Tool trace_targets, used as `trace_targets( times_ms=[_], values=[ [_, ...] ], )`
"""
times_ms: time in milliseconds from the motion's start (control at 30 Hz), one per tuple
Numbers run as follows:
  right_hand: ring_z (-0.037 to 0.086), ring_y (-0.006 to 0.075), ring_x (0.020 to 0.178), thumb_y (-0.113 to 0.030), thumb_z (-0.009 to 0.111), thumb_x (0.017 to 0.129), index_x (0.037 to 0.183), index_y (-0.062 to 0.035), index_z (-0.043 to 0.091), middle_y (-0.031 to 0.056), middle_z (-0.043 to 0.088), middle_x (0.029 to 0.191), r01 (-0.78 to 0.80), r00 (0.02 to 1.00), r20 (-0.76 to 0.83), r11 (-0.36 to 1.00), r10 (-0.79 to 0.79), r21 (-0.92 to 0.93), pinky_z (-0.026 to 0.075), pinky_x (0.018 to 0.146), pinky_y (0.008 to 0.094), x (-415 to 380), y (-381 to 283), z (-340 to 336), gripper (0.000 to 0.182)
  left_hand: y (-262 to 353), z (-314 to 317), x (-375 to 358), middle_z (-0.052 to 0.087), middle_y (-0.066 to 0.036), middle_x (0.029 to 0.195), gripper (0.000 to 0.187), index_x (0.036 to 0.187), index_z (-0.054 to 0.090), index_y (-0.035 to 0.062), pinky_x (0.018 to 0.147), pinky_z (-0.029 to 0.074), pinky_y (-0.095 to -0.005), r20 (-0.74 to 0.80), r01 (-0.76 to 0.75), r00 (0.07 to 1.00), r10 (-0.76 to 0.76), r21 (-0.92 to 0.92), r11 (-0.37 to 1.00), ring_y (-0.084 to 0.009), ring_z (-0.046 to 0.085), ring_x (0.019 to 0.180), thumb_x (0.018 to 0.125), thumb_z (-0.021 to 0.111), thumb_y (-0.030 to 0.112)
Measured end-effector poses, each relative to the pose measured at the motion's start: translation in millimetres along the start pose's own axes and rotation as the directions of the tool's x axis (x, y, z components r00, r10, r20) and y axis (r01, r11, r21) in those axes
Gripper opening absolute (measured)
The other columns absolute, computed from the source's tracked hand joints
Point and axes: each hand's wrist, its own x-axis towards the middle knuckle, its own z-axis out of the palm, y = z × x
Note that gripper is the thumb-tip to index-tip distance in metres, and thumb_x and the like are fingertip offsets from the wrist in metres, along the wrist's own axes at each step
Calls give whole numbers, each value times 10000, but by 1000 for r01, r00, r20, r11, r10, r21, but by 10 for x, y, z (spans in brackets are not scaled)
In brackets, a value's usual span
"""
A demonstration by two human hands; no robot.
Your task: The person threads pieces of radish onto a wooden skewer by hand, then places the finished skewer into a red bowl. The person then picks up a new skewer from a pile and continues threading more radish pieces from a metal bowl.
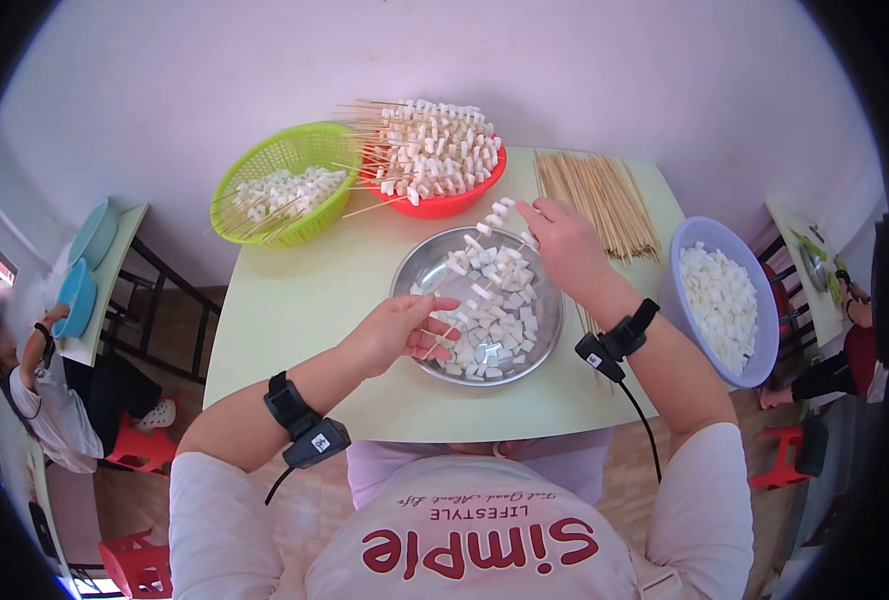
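Note:
My left hand (pixel 404 332) is closed around the lower ends of thin bamboo skewers (pixel 442 340) over the near left side of a round metal bowl (pixel 402 284). White cut pieces (pixel 484 228) are threaded along the skewers' upper parts, which slant up and right. Above the bowl's far right rim, my right hand (pixel 567 250) pinches a white piece (pixel 530 240) at the tip of one skewer. Loose white chunks (pixel 499 335) lie in the bowl below both hands.
A red basin (pixel 454 207) heaped with loaded skewers and a green basket (pixel 232 190) of white pieces stand at the back. Bare bamboo skewers (pixel 594 205) lie at back right. A lilac tub (pixel 680 300) of white chunks sits right. Other people (pixel 54 385) work at side tables.

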Motion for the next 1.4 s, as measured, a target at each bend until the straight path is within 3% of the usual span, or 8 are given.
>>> trace_targets(
  times_ms=[133,333,533,700,1100,1200,1267,1400],
  values=[
    [599,273,865,-21,623,750,1173,-7,586,103,579,926,-128,989,84,991,124,47,506,741,371,-87,77,69,425,-56,37,-31,648,-97,920,438,1358,482,20,706,506,-269,14,-17,1000,16,101,995,-164,621,726,1062,301,288],
    [593,293,945,-70,694,755,1316,-38,500,137,569,1113,-229,969,119,965,215,124,497,804,390,33,-86,-97,594,-37,-51,-148,409,28,673,324,958,593,45,541,354,-239,23,-96,995,96,0,995,-87,383,561,1046,374,267],
    [522,352,1152,-83,707,772,1444,-59,357,190,481,1325,-320,933,-88,917,348,238,448,959,417,-284,4,38,758,563,-872,-563,348,69,621,286,835,526,96,473,272,-226,-464,-445,720,516,261,857,-58,315,523,1028,392,260],
    [486,372,1204,-73,685,788,1450,-41,335,204,474,1329,-441,874,-88,855,478,272,415,1003,425,-520,24,224,750,932,-1950,-574,342,75,571,293,821,528,89,417,243,-221,-599,-334,533,597,499,799,-42,294,460,1005,448,303],
    [467,394,1206,-64,661,803,1469,-28,292,237,468,1318,-539,820,-4,773,573,334,383,1027,440,-695,72,394,762,1113,-2580,-62,408,-23,532,311,819,573,38,383,294,-299,-681,141,705,198,408,902,-134,353,381,965,465,290],
    [474,397,1197,-67,664,802,1463,-27,303,238,471,1313,-545,814,5,761,581,353,388,1024,440,-692,70,380,755,987,-2927,33,550,-135,623,303,926,623,31,469,422,-390,-654,395,711,258,675,623,-239,532,480,950,455,283],
    [480,393,1193,-68,668,798,1455,-26,317,235,477,1306,-516,824,-16,762,566,392,398,1014,442,-703,76,384,747,784,-3520,140,655,-224,880,314,1029,641,55,682,511,-456,-145,359,749,647,909,-212,-346,654,771,928,455,288],
    [491,386,1178,-79,672,797,1449,-30,330,226,494,1281,-543,803,-28,751,595,375,409,1002,437,-720,94,424,738,931,-2797,-23,653,-219,1064,327,1054,635,56,847,496,-488,-604,622,481,636,746,237,-394,620,999,910,466,297]
  ],
)
